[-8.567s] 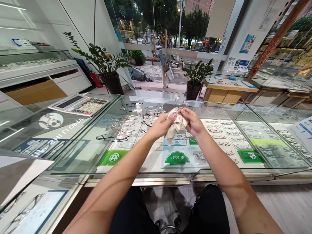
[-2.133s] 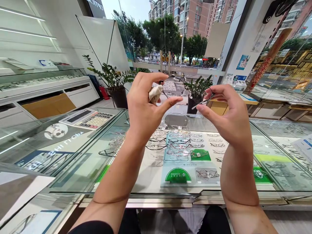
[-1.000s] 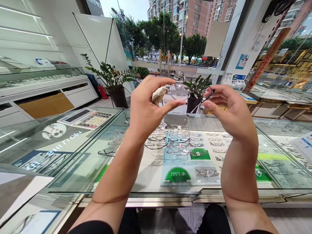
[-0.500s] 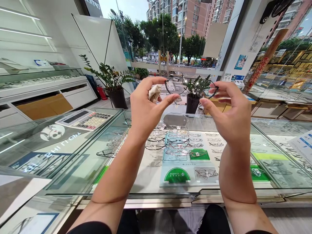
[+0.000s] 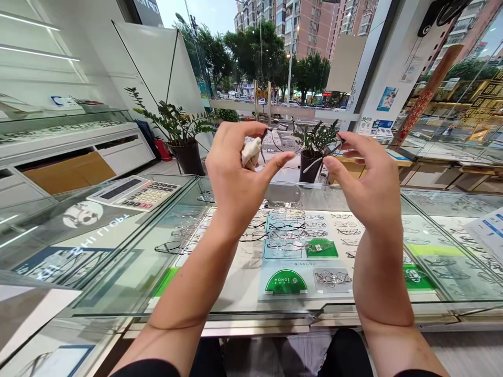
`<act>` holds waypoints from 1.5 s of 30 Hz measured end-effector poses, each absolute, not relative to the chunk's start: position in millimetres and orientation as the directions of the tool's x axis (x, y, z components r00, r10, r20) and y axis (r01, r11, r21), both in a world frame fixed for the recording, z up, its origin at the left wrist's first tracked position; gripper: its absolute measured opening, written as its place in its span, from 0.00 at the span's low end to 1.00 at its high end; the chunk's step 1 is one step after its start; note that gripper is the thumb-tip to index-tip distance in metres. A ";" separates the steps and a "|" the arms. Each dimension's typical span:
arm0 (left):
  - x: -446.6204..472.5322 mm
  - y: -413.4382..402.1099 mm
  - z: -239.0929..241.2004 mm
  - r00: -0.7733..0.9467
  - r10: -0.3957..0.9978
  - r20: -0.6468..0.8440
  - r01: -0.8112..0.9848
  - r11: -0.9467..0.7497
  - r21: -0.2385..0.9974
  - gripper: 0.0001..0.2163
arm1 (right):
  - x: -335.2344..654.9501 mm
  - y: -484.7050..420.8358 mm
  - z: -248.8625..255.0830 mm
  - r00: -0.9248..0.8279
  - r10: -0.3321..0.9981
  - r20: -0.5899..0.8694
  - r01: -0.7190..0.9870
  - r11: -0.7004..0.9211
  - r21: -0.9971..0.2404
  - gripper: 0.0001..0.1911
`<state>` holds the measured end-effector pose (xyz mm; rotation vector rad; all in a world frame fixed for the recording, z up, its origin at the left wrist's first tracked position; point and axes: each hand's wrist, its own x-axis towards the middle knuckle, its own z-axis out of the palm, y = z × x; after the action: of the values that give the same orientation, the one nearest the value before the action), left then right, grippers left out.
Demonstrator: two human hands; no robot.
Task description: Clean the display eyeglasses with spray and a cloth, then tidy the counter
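Note:
I hold a thin dark-rimmed pair of glasses [image 5: 283,142] up in front of me, above the glass display counter [image 5: 220,309]. My left hand [image 5: 236,175] pinches the left lens rim between thumb and forefinger, with a crumpled cream cleaning cloth [image 5: 250,153] tucked in its fingers. My right hand [image 5: 367,180] pinches the right side of the frame, where a temple arm [image 5: 314,163] sticks out downward. Both hands are closed on the frame.
Under the counter glass lie rows of eyeglass frames [image 5: 288,230] and green brand cards [image 5: 285,283]. A calculator [image 5: 133,192] sits on the left counter. Potted plants [image 5: 178,128] stand by the shop window, and a small round mirror [image 5: 283,191] rests at the counter's far edge.
Earlier both hands rubbed the glasses with the cloth low over the counter; they then rose to eye level. In the last second the glasses shifted only slightly.

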<state>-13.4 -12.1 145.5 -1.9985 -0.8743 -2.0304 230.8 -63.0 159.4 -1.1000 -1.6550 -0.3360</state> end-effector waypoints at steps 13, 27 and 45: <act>-23.5 3.8 147.5 0.046 0.459 0.887 0.368 -0.833 0.413 0.25 | 219.4 -73.5 163.4 0.044 0.393 0.918 0.788 0.552 -0.274 0.21; -13.0 -11.4 145.6 -0.045 0.358 0.933 0.441 -0.831 0.340 0.27 | 229.2 -64.5 157.4 0.027 0.524 0.852 0.768 0.534 -0.353 0.26; -6.0 12.9 135.1 -0.114 0.346 0.931 0.344 -0.866 0.364 0.37 | 192.9 -66.2 155.3 0.060 0.356 0.932 0.800 0.542 -0.259 0.20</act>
<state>-6.0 12.9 135.1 -2.0924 -0.8148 -2.1991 192.9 -66.2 155.3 -1.0255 -1.5385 -0.4457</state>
